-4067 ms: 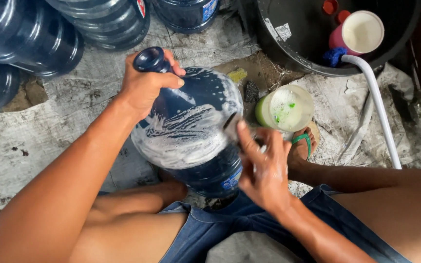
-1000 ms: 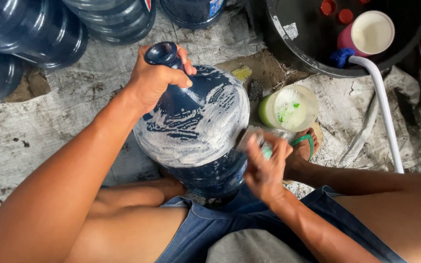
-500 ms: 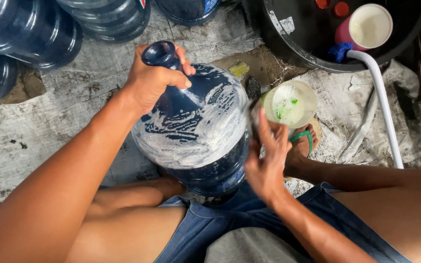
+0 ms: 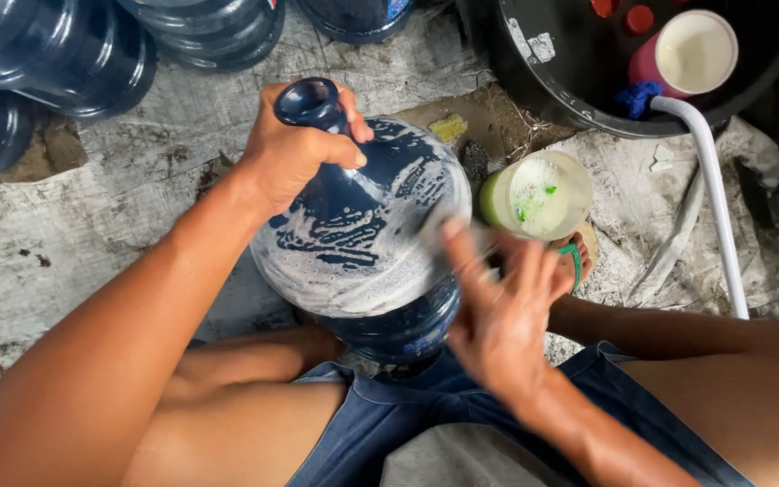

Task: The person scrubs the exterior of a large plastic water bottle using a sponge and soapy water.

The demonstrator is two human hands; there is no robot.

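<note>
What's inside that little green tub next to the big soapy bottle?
The green tub holds white foam with a few green flecks. Whatever lies beneath the foam is covered, and the blurred right hand hides its lower edge.

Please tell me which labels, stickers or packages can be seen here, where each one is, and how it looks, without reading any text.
Sticker: on the rim of the black tub, top right; small, whitish, torn.
Label: on a blue bottle at the top edge; blue and white, mostly cut off.
Label: on the neighbouring blue bottle, top centre; only a red and white corner shows.

Outdoor bottle-washing spot — stacked blue water jugs (image 4: 56,54), black wash tub (image 4: 543,72), rough wet ground (image 4: 92,234)
</note>
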